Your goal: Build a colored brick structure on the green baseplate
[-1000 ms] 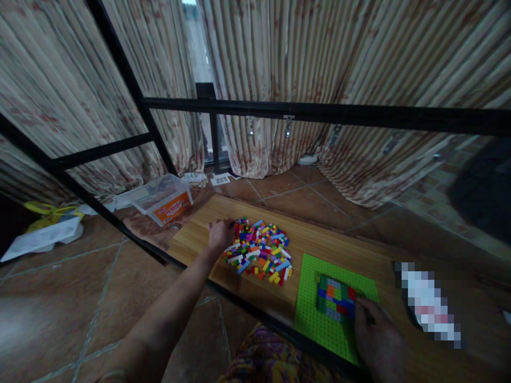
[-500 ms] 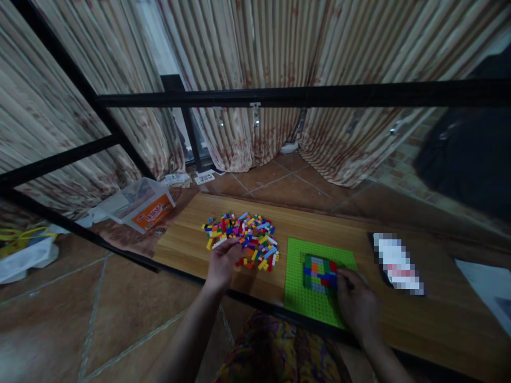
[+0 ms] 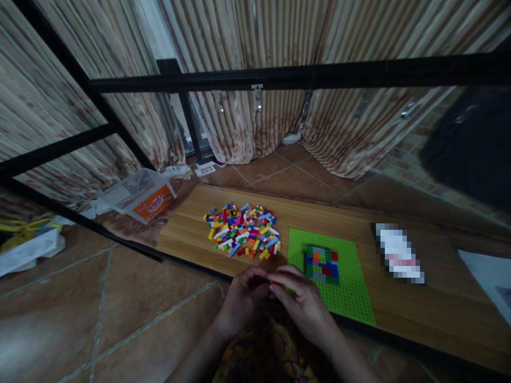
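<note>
Many loose bricks (image 3: 243, 229): spread in a mixed-colour heap on the table (image 3: 319, 215), toward its left end.
Right hand (image 3: 302, 293): nearly closed at the table's near edge; small red piece (image 3: 272, 283) pinched at thumb and fingertip, its shape too small to tell.
Left hand (image 3: 242, 298): fingers curled, held close against the right fingertips; whether anything is gripped cannot be told, inner side hidden.
Green baseplate (image 3: 355, 290): laid right of the heap, along the near edge; near left corner covered by the right hand.
Brick panel (image 3: 321, 264): set on the baseplate, nearer its far edge; green, blue, red, orange, grey seen.
Pixelated item (image 3: 399, 252): placed farther right, apart from the baseplate.
Clear tub (image 3: 155, 202): seen beyond the table's left end, orange label on its side.
</note>
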Tool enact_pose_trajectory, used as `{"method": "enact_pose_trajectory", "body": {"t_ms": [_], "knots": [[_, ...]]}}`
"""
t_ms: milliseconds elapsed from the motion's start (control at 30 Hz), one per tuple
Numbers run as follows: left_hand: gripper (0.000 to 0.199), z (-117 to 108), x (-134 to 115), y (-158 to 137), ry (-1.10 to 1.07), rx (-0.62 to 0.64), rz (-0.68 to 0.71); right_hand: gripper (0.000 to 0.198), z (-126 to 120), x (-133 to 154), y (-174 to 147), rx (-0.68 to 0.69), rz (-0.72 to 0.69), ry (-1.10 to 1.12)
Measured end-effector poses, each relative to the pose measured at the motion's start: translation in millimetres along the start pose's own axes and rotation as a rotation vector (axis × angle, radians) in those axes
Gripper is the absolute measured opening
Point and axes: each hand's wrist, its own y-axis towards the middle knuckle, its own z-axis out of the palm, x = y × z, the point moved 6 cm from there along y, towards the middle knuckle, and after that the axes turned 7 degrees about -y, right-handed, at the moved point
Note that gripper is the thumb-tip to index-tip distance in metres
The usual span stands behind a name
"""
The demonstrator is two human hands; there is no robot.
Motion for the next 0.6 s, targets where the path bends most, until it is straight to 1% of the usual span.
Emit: {"method": "enact_pose_trajectory", "body": {"t_ms": [67,133,200,300,367,433,533,600], "knots": [[0.013,-7,5,-8,0.029,0.007,-0.023,0.02,17,-3,-4,0.034,0.031,0.064],[0.011,-15,11,-15,0.07,0.016,-0.035,0.019,30,-8,-10,0.052,0.066,0.081],[0.012,-22,18,-20,0.111,0.022,-0.025,0.02,40,-13,-15,0.035,0.105,0.078],[0.019,-27,25,-24,0.141,0.019,0.001,0.021,48,-19,-18,-0.027,0.161,0.096],[0.023,-31,27,-23,0.153,-0.004,0.028,0.018,48,-22,-12,-0.078,0.164,0.101],[0.023,-39,25,-20,0.186,-0.075,0.067,0.017,41,-24,1,-0.146,0.146,0.081],[0.021,-54,19,-11,0.232,-0.2,0.114,0.018,27,-28,33,-0.225,0.117,-0.023],[0.02,-62,13,-3,0.245,-0.237,0.164,0.018,19,-30,56,-0.262,0.088,-0.132]]}}
